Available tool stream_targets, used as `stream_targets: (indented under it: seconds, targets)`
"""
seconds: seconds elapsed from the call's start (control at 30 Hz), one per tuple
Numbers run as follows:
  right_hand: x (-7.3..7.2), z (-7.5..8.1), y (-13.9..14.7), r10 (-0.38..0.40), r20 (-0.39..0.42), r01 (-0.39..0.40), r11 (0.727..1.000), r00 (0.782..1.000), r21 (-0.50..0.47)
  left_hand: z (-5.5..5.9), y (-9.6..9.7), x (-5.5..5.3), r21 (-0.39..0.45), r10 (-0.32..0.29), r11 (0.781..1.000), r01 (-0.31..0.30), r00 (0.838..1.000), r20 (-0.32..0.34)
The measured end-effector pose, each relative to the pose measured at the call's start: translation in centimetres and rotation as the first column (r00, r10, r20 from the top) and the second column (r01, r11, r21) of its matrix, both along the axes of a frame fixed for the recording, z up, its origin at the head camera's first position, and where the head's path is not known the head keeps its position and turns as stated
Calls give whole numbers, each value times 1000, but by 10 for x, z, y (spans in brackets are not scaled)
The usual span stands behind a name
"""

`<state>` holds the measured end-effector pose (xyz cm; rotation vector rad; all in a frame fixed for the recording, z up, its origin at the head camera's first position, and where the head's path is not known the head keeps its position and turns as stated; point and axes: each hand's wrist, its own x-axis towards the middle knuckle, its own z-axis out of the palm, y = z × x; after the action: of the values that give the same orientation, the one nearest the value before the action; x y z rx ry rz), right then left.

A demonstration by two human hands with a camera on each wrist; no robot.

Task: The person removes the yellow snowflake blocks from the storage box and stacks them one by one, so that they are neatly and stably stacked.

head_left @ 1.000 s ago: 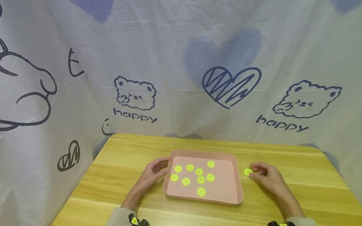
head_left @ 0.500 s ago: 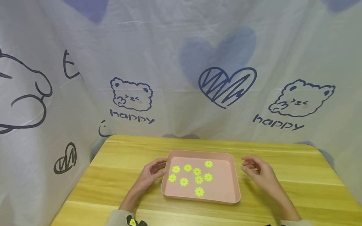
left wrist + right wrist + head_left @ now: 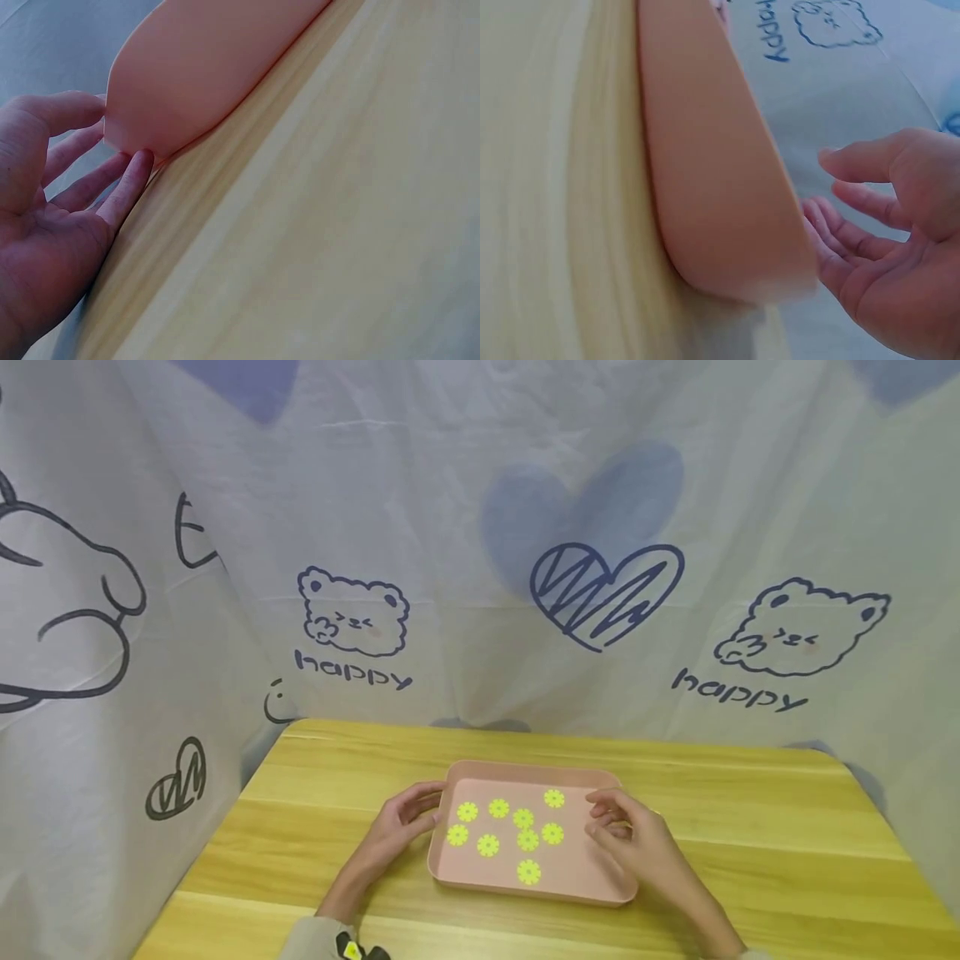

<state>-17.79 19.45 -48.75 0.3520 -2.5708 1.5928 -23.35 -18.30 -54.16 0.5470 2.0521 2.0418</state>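
Note:
A shallow pink tray (image 3: 577, 870) lies on the table with several yellow-green notched discs (image 3: 528, 872) spread flat inside it. My left hand (image 3: 397, 822) is at the tray's left end. In the left wrist view its fairly straight fingers touch the tray's outer wall (image 3: 187, 67) near a corner. Over the tray's right side hovers my right hand (image 3: 637, 839), fingers loosely bent. The right wrist view shows the thumb (image 3: 866, 159) and fingertips apart, nothing between them, beyond the tray wall (image 3: 712, 165). A sliver of yellow shows behind the right hand; the rest is hidden.
The wooden table (image 3: 780, 843) reaches out on both sides of the tray. Behind it and to the left hangs a pale curtain (image 3: 465, 677) printed with hearts and bear drawings.
My right hand has moved left, from beside a disc on the table right of the tray to above the tray's right side. The left hand stays at the tray's left end.

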Motion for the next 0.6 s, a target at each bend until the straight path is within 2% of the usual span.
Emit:
stream_targets:
  seconds: [0.2, 0.33, 0.6]
  targets:
    - [-3, -9, -19, 0, 9, -1, 996, 1000, 84, 1, 0, 0, -5, -1, 1000, 1, 1000, 4]
    - [-9, -16, -26, 5, -21, -2, 992, 1000, 125, 1, 1, -1, -4, -2, 1000, 2, 1000, 2]
    - [-16, -20, -37, 4, 25, -10, 972, 1000, 233, 0, 0, -1, -13, 2, 1000, -2, 1000, 3]
